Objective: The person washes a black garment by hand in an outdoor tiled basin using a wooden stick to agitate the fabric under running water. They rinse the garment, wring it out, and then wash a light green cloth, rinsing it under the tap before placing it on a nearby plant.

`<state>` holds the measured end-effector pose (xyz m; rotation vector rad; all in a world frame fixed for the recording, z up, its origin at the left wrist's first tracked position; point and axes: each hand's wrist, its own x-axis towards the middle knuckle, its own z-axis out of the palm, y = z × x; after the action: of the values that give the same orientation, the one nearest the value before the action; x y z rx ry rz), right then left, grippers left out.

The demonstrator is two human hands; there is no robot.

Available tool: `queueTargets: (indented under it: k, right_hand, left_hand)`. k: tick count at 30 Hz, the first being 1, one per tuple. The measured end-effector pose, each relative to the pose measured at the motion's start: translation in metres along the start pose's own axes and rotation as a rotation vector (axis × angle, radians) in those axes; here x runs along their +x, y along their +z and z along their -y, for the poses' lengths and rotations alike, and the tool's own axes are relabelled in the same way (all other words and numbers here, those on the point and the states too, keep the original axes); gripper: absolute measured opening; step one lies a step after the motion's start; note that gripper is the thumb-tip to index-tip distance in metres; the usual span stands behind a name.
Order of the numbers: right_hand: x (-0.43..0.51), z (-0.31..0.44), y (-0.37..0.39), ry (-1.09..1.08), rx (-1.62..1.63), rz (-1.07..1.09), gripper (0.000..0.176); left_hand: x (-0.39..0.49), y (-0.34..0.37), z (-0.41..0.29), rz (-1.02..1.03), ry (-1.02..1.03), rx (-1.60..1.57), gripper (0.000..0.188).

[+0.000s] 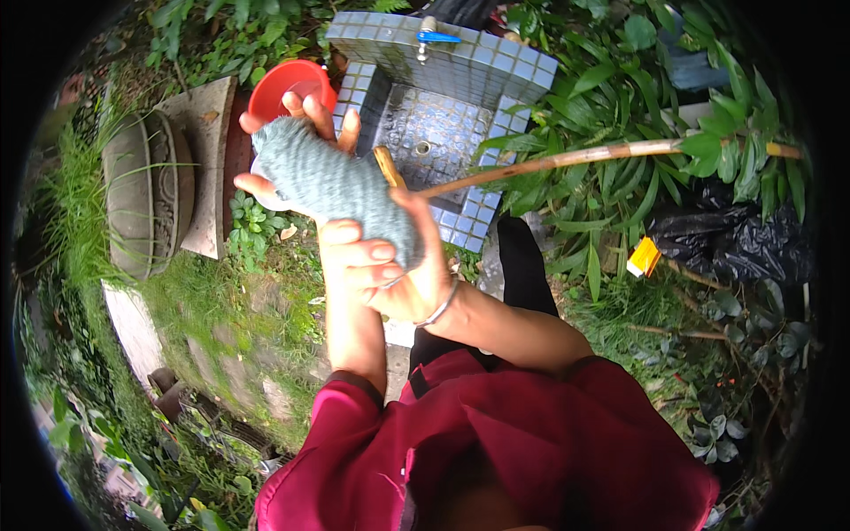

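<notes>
A grey-green, fuzzy ribbed item (339,176), cloth-like with darker stripes, slants across both hands in the middle of the view. My left hand (325,126) is behind its upper part, palm up, fingers and thumb spread out past its edges. Around its lower end, near my left wrist, the fingers of my right hand (405,285) are curled, with the thumb along its right side. A pale, translucent edge (269,192) shows beneath the item beside my left thumb; what it belongs to is hidden. My right wrist wears a metal bangle (441,306).
Beyond my hands is a blue-tiled basin (481,63) with a blue-handled tap (428,38). A red bucket (265,83) stands left of it. A long stick (564,159) stretches right, into leafy plants (617,93). A stone planter (143,192) is at left, black plastic (737,245) at right.
</notes>
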<state>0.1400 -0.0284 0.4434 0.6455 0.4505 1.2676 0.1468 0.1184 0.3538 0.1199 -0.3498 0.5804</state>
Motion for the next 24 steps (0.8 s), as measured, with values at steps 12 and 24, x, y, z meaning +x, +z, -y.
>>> queueTargets:
  k: [12,24]
  right_hand:
    - [0.031,0.101,-0.038,-0.268,-2.502,-0.295,0.049]
    - [0.027,0.121,-0.02,-0.412,-3.392,-0.285,0.034]
  left_hand:
    - [0.034,-0.019,-0.009,-0.401,-0.501,1.32,0.038]
    - [0.022,-0.043,-0.012,-0.578,-0.459,0.547,0.025]
